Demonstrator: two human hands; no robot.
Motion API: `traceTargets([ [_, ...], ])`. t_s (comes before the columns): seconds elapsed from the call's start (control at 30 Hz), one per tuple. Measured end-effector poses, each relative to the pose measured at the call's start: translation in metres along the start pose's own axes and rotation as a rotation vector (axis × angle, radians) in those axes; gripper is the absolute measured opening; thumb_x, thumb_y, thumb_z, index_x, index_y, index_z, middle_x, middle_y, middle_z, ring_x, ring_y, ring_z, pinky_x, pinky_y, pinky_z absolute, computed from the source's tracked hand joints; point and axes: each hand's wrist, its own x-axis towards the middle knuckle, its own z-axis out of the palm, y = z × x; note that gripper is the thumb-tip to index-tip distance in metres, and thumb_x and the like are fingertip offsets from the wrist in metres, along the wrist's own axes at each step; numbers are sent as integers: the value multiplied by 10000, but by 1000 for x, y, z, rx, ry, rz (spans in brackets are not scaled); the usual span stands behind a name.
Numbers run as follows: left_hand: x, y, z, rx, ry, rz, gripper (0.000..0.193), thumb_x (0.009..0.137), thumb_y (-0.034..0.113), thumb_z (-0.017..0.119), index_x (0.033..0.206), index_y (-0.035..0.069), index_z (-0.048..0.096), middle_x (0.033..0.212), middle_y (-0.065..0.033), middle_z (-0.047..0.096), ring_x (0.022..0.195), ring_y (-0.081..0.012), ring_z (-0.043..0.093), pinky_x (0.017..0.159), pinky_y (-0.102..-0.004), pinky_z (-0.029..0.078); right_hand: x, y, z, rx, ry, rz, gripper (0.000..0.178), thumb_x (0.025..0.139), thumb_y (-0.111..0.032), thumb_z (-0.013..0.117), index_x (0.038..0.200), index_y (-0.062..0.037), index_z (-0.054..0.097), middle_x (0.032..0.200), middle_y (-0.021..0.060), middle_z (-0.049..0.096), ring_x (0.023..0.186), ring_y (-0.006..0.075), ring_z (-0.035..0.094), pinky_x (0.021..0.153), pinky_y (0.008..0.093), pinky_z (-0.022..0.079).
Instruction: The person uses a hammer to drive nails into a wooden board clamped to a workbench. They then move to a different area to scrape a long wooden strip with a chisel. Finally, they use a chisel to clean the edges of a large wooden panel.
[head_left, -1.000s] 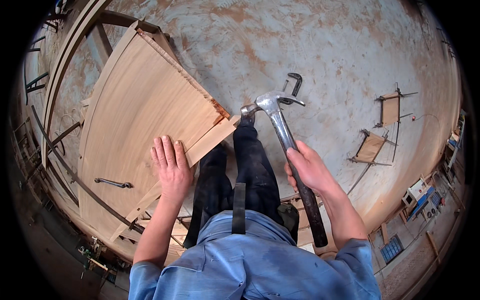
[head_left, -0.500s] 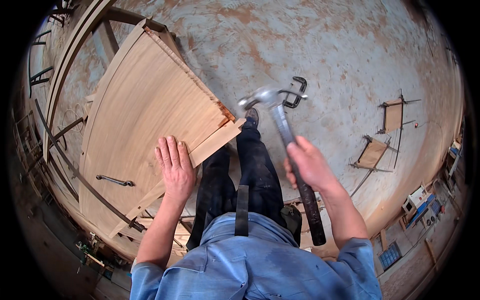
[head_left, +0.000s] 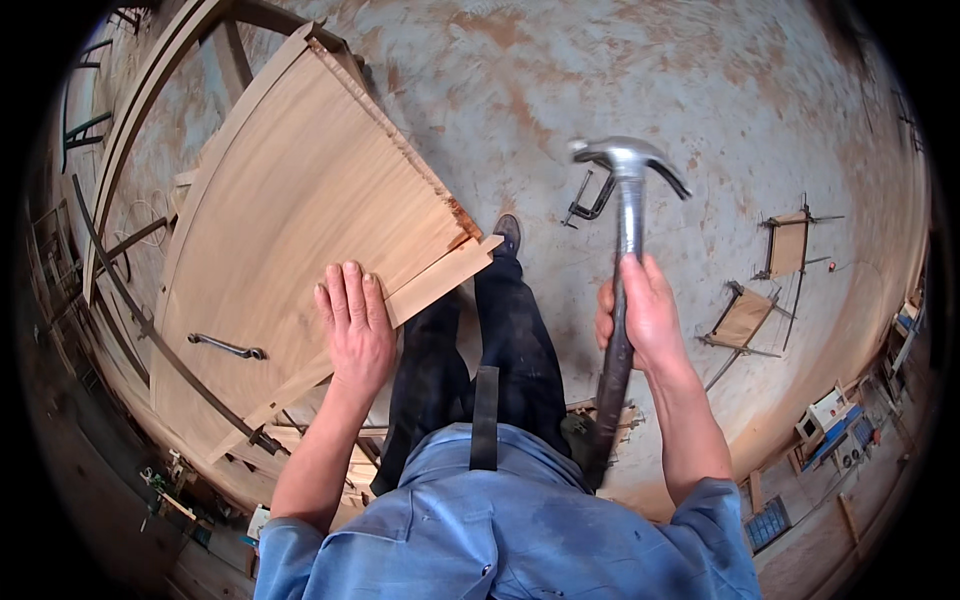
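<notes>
In my right hand (head_left: 643, 312) is a claw hammer (head_left: 628, 200), gripped around its dark handle. Its shiny head is raised, apart from the wood and to the right of it. My left hand (head_left: 358, 325) lies flat on a wide wooden panel (head_left: 300, 210), fingers stretched out, near the joint with a wooden rail (head_left: 440, 280) along the panel's near edge. The rail's end sticks out past the panel's corner, beside a rough, reddish-brown strip on the panel's right edge. A wrench (head_left: 226, 346) rests on the panel left of that hand.
A long bar clamp (head_left: 180, 365) crosses the panel's left side. On the floor, a black C-clamp (head_left: 592, 198) lies behind the hammer head. Two small clamped wooden frames (head_left: 740, 315) are farther right. Tools and a blue crate (head_left: 768, 524) stand at the lower right.
The hammer has swung up and to the right, away from the panel's corner, its head turning with it. My left hand stays on the panel.
</notes>
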Motion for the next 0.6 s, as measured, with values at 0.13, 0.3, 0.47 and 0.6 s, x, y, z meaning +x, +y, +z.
traceTargets([
  [0.13, -3, 1, 0, 16, 12, -1, 414, 878, 0, 505, 1275, -110, 457, 1427, -293, 393, 1363, -481, 323, 1118, -605, 223, -18, 15, 14, -380, -345, 192, 227, 990, -266, 467, 996, -42, 428, 667, 56, 511, 459, 126, 511, 385, 284, 435],
  [0.3, -7, -1, 5, 40, 37, -4, 418, 874, 14, 513, 1270, -111, 461, 1421, -291, 400, 1364, -476, 324, 1120, -605, 220, -8, 15, 5, -254, -156, 173, 255, 1003, -299, 456, 928, -62, 401, 656, 53, 510, 449, 131, 508, 380, 290, 447],
  [0.47, -6, 0, 1, 33, 13, -15, 418, 874, 26, 515, 1268, -104, 470, 1416, -286, 408, 1367, -472, 320, 1127, -605, 204, -20, 23, 12, -462, -279, 195, 219, 996, -264, 465, 961, -57, 402, 652, 59, 511, 448, 140, 512, 391, 292, 450],
  [0.6, -12, 0, 6, 40, 29, -9, 456, 860, -8, 484, 1299, -119, 431, 1439, -302, 367, 1380, -472, 297, 1133, -596, 194, -14, 17, 18, -299, -273, 182, 226, 997, -272, 457, 960, -54, 412, 666, 49, 514, 444, 137, 498, 374, 301, 437],
])
